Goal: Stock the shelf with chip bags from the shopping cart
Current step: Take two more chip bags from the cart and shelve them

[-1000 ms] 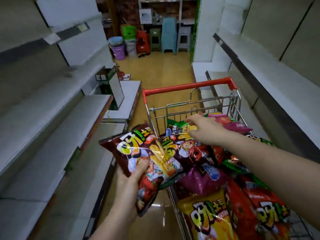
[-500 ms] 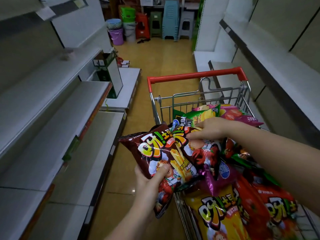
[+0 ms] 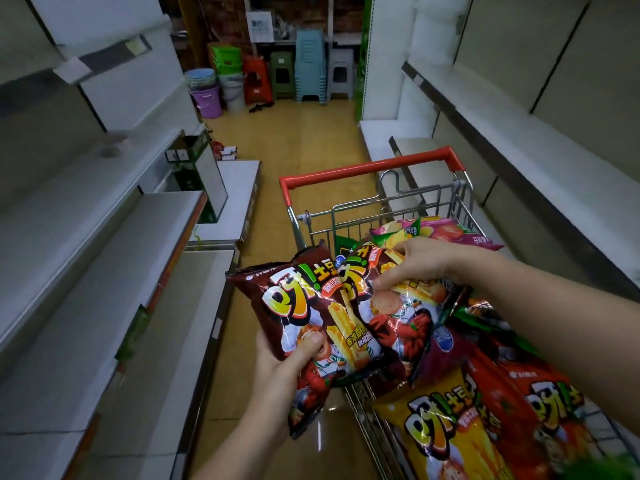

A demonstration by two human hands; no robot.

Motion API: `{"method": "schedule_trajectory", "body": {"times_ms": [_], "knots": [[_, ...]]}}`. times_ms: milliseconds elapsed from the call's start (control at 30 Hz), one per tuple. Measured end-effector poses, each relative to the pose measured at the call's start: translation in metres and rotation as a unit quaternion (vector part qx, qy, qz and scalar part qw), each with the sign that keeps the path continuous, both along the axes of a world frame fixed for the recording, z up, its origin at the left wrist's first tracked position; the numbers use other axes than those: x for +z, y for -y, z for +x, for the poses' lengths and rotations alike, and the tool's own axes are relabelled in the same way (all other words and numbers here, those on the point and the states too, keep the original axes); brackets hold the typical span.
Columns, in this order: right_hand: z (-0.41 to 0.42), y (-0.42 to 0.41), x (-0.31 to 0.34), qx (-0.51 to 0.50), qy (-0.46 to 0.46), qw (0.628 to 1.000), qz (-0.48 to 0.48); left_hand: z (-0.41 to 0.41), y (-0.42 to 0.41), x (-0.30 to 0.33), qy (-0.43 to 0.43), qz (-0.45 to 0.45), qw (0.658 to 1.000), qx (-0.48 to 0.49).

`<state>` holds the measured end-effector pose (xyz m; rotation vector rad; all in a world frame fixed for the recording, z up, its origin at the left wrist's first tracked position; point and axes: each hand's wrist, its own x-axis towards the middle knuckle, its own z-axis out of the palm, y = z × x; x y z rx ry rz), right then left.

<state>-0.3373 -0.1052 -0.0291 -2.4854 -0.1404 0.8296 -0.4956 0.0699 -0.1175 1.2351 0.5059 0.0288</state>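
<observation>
The left hand point(image 3: 280, 362) comes up from below with the forearm rising steeply, thumb pressed across the front of a dark brown chip bag point(image 3: 311, 327) and fingers curled behind it, so the bag stands fanned upward just left of the shopping cart point(image 3: 370, 168). The right hand point(image 3: 415, 261) reaches in from the right, forearm stretched across the cart, knuckles up, fingers curled down and pinching the top of a second brown bag point(image 3: 398, 306) that overlaps the first one's right edge. Both bags sit over the cart's near left corner. Under the right forearm the cart is heaped with more bags: a yellow bag point(image 3: 446, 427) nearest the camera, a red bag point(image 3: 540, 403) beside it, and a pink bag point(image 3: 446, 232) at the far end below the red handle. The left shelves point(image 3: 104, 258) run close along the cart's left side, their front edges just beside the held bags, boards bare. The aisle floor point(image 3: 294, 140) lies open ahead toward stacked stools point(image 3: 310, 67) and buckets point(image 3: 207, 95) at the far end
</observation>
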Motion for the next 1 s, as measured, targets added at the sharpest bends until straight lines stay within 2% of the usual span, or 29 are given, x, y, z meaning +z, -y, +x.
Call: {"method": "schedule_trajectory", "body": {"times_ms": [167, 400, 733, 1000], "knots": [[-0.021, 0.015, 0.038, -0.033, 0.157, 0.986, 0.048, 0.028, -0.007, 0.042, 0.085, 0.062, 0.993, -0.046], [-0.065, 0.068, 0.099, -0.162, 0.331, 0.928, 0.061, 0.061, 0.028, 0.109, 0.205, 0.139, 0.962, -0.119], [-0.171, 0.159, 0.160, -0.289, 0.445, 0.846, 0.050, 0.033, 0.122, 0.189, 0.337, 0.152, 0.896, -0.245], [-0.283, 0.226, 0.187, -0.361, 0.493, 0.791, 0.002, -0.041, 0.201, 0.234, 0.364, 0.119, 0.865, -0.324]]}}
